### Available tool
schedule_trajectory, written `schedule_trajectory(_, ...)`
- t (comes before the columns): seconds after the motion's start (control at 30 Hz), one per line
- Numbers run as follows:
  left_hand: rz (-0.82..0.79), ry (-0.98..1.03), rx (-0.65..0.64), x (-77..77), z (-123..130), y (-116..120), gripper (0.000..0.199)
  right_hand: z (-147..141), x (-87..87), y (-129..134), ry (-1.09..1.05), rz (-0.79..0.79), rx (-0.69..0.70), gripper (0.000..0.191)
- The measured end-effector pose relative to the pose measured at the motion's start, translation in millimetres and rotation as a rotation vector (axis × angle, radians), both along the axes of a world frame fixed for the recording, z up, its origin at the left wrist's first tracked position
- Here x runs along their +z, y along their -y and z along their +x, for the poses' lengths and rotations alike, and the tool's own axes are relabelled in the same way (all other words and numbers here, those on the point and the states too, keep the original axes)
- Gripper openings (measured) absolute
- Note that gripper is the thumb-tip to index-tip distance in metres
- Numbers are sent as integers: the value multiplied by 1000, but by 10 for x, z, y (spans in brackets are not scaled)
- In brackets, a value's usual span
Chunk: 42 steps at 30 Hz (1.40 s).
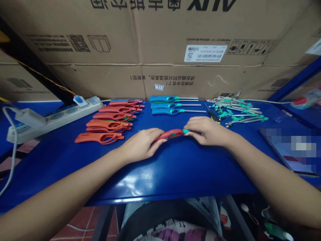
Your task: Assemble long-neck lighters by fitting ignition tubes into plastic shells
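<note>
Over the middle of the table, a red long-nosed lighter [173, 134] with a green trigger area is held nearly level between both hands. My left hand [141, 144] is closed round its handle end. Fingers and thumb of my right hand [207, 131] pinch the green collar at the other end; any metal tube there is hidden by the hand. Behind my left hand lie several red and orange lighter casings [99, 138] in a column. Beyond the hands are blue lighters [167, 110] with metal tubes. Metal lighter tubes with green parts [237, 108] are heaped behind my right hand.
A white power strip [57, 117] with plugs and cables runs along the left. A screwdriver [212, 113] lies beside the tube heap. A cardboard box [160, 50] walls off the back. A flat device [286, 150] rests at right. The blue table's [140, 180] front edge is near my lap.
</note>
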<state>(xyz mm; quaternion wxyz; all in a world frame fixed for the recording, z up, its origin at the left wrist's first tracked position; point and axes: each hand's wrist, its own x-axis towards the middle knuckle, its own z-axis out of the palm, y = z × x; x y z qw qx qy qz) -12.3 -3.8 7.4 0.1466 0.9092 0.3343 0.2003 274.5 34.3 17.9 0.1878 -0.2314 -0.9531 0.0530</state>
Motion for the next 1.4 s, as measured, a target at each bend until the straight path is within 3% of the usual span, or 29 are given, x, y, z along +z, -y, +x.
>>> schedule_trajectory(0.23,-58,61,-6,47,8,-18,27,-43,-36,-3,-13,40,22,22)
schedule_trajectory(0.47,46,-146,27,-28,17,5,33,-20,-40,-14,22,-55,0,23)
schedule_trajectory(0.73,125,-355,76,4,65,3,38,-29,-11,-2,165,-67,-45,20)
schedule_trajectory(0.9,72,-289,71,-9,38,-22,40,-27,51,27,183,-68,-105,13)
schedule_trajectory(0.97,46,-255,73,-25,27,-29,40,-20,60,33,123,-52,-89,18)
schedule_trajectory(1.23,-92,-77,66,-50,31,-29,35,-96,9,56,-56,145,-9,20)
schedule_trajectory(1.4,-118,-39,46,-44,47,-30,35,-133,-13,60,-86,76,-11,14)
